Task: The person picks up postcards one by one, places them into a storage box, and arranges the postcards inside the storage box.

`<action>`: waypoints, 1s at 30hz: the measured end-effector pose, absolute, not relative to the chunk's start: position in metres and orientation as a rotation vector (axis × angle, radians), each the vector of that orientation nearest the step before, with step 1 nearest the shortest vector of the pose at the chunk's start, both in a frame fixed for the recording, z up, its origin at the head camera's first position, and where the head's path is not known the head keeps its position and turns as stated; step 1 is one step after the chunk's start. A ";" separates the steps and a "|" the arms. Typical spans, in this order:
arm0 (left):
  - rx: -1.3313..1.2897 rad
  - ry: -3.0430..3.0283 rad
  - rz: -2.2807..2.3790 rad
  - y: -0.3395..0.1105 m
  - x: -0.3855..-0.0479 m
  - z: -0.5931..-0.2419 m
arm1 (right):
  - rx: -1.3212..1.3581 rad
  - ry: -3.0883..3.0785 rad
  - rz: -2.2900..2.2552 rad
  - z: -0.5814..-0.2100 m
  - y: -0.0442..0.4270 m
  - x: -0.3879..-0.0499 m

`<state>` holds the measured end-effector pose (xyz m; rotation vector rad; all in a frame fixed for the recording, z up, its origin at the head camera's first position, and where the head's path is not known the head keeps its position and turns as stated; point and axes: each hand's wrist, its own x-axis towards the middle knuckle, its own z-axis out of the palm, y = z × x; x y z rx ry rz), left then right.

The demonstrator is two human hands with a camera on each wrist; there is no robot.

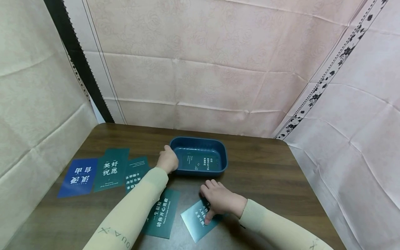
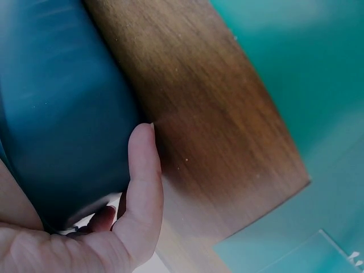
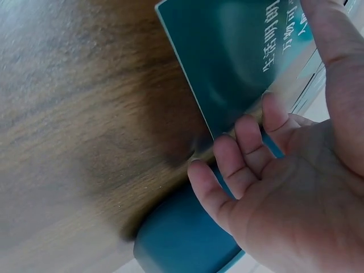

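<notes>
Blue tray (image 1: 200, 172) sits before us, its left end grasped by the left hand (image 1: 167, 160).
Nearer us, the right hand (image 1: 220, 198) spreads loosely bent, released fingers over a green card (image 1: 194, 226), the thumb above its white lettering (image 1: 199, 216).

1. Blue card (image 1: 78, 177): one.
2. Green cards (image 1: 111, 178): five show, four of them outside the dark blue tray (image 1: 200, 172) and one inside it; whether others lie beneath that one cannot be told.
3. Cards of both colours together: six in sight.
4. Dark blue tray: one.
5. Wooden table (image 1: 268, 166): one.
6. Hands: two, one left hand (image 1: 167, 160) and one right hand (image 1: 220, 198).
7. Pale yellow sleeves (image 1: 134, 206): two, one per arm.
8. Pale cloth walls (image 1: 193, 83): three.
</notes>
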<state>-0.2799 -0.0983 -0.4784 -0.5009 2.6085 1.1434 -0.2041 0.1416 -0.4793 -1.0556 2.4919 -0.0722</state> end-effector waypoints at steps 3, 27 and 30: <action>-0.502 2.611 1.139 -0.098 -0.280 -0.478 | -1.054 2.493 -0.073 -0.479 0.142 -0.204; -0.478 2.633 1.136 -0.099 -0.281 -0.481 | -1.003 2.477 -0.173 -0.482 0.149 -0.206; -0.471 2.637 1.134 -0.099 -0.281 -0.482 | -0.989 2.467 -0.193 -0.480 0.147 -0.205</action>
